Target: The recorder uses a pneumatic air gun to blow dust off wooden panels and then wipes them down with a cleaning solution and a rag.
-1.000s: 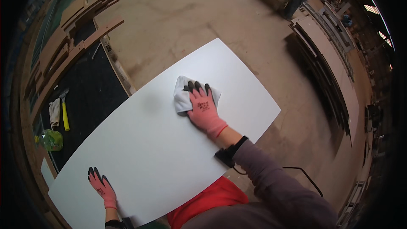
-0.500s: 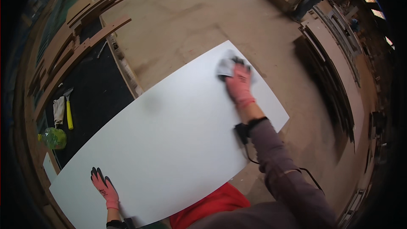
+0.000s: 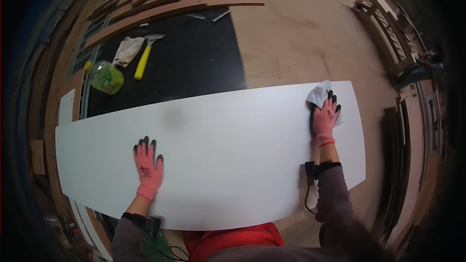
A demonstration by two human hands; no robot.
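Note:
A large white panel (image 3: 228, 165) lies flat in front of me, a faint grey smudge on its left half. Under my right hand (image 3: 327, 118), near the panel's far right corner, is a crumpled white cloth (image 3: 319, 93); the hand presses it on the surface. My left hand (image 3: 148, 166) rests on the panel's left part with its fingers stretched out and nothing in it. Both hands wear pink gloves with black fingertips.
Beyond the panel is a black tabletop (image 3: 194, 63) bearing a yellow-handled scraper (image 3: 142, 61), a pale glove (image 3: 128, 51) and a bottle of green liquid (image 3: 105, 77). Brown wooden strips (image 3: 165, 12) lie farther back. Stacked boards (image 3: 412, 150) stand at the right, with a person (image 3: 417, 73) beyond.
My view has turned, so the panel now lies nearly level across it. My right hand remains on the cloth near the far right corner. My left hand stays spread on the panel.

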